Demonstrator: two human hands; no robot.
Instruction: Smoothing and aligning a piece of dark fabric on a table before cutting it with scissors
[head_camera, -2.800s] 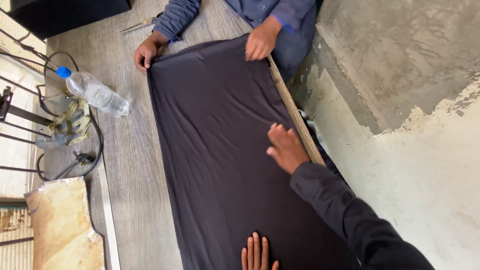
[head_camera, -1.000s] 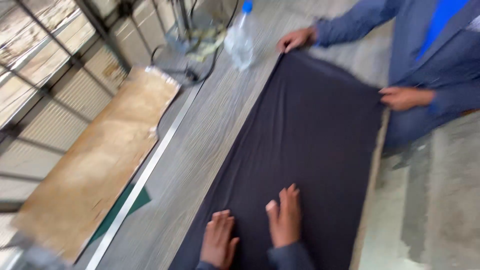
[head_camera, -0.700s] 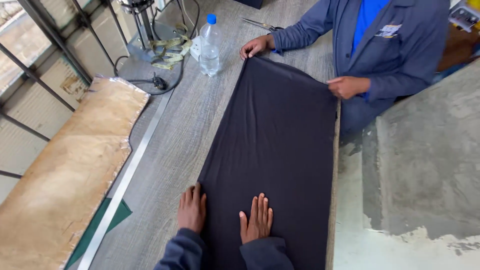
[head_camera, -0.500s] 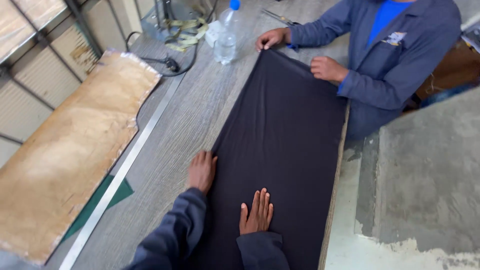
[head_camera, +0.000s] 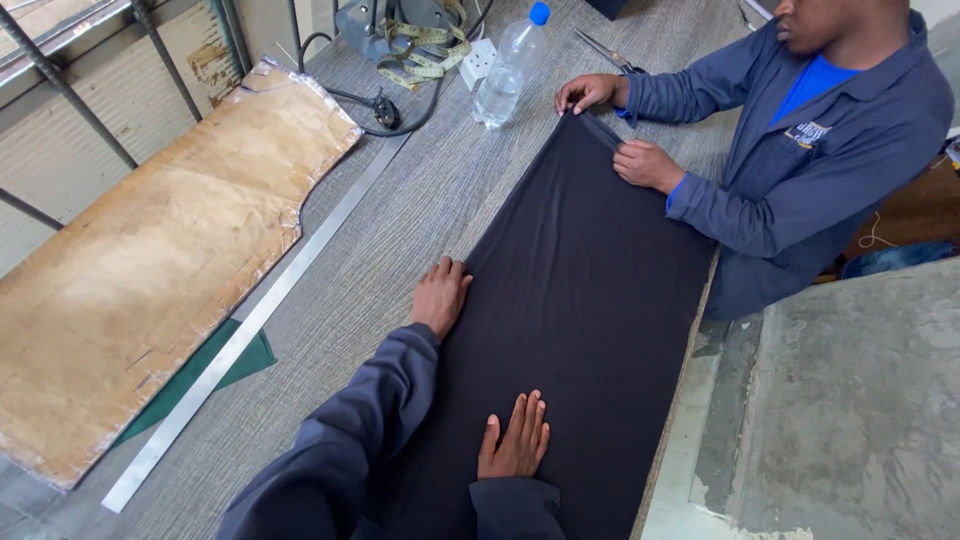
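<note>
Fingers flat on dark cloth

My left hand reaches far out with its fingers together and pressed flat, and my right hand lies flat close to me, fingers spread.

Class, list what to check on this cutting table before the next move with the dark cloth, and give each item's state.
1. Left hand on the cloth's left edge: ok.
2. Right hand flat on the cloth: ok.
3. Co-worker's hands pinch the far end: ok.
4. Cloth lies flat, free of wrinkles: ok in the visible part; near end hidden by sleeves.
5. Bottle stands off the cloth: ok.
6. Scissors lie off the cloth: ok.
</note>
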